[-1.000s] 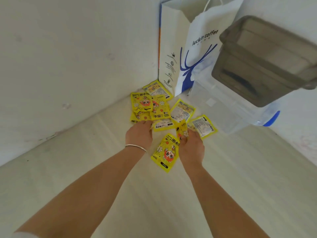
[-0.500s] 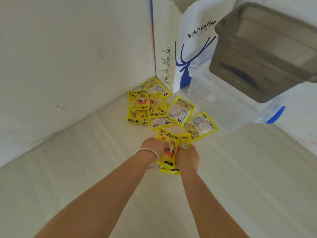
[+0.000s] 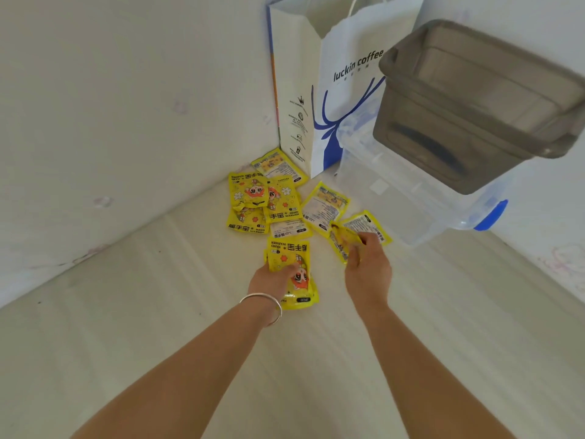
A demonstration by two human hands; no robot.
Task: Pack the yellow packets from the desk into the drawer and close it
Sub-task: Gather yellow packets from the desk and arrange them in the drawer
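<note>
Near the coffee bag [image 3: 345, 90], which stands in the corner where the two walls meet, we are picking yellow packets off the desk [image 3: 158, 312]. Our left hand [image 3: 272, 280] grips a small stack of packets [image 3: 289, 264] that we have gathered, a little way out from the bag. Our right hand [image 3: 365, 264] pinches one more packet [image 3: 342, 245], lifting it by its edge.

We think the job is only just begun. A pile of loose packets [image 3: 266, 198] lies right at the foot of the coffee bag, some face up and some face down. Two more packets [image 3: 326, 205] lie just beside the pile, on the side away from the wall. None are in the drawer [image 3: 474, 99] yet, as far as we can see. The gray drawer sticks out open, to the right of the bag and higher than the desk. A clear bin [image 3: 411, 198] sits under it, touching the bag.

We guess the drawer's front edge is the thing to watch, since it hangs out over the bin near our right hand. The two walls close off the far side of the pile. On our side of the bag, the desk is wide and bare, so we have lots of room to move our arms.
</note>
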